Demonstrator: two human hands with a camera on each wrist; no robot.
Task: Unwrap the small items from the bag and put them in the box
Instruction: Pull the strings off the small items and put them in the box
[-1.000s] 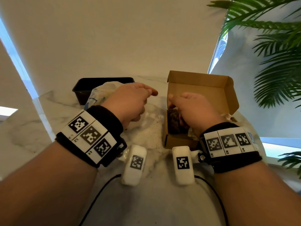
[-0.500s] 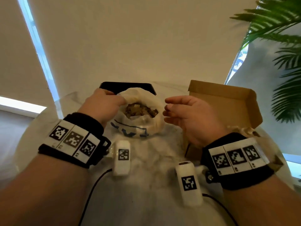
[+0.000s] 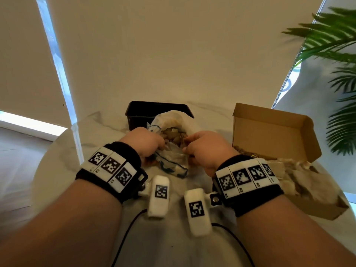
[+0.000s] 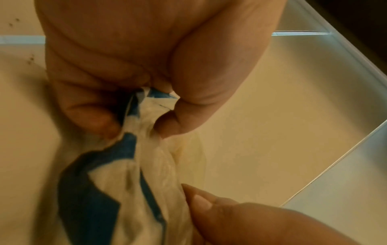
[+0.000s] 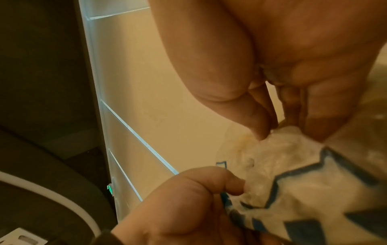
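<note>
A white plastic bag (image 3: 171,122) with blue print stands open mid-table, with several small brown items (image 3: 174,136) inside. My left hand (image 3: 158,149) pinches its left rim; the left wrist view shows the curled fingers (image 4: 94,119) bunching the plastic (image 4: 134,182). My right hand (image 3: 187,149) pinches the right rim, thumb and fingers closed on the film (image 5: 293,165) in the right wrist view. The open cardboard box (image 3: 269,132) sits to the right with its lid up; my right wrist hides most of its inside.
A black tray (image 3: 142,112) stands just behind the bag. Crumpled pale wrappers (image 3: 300,176) lie in front of the box near the round marble table's right edge. Palm leaves (image 3: 337,54) hang at the far right. Cables trail over the table's (image 3: 57,151) near side.
My right hand came left from the box and took hold of the bag's right rim. My left hand took hold of the left rim half a second ago and keeps it.
</note>
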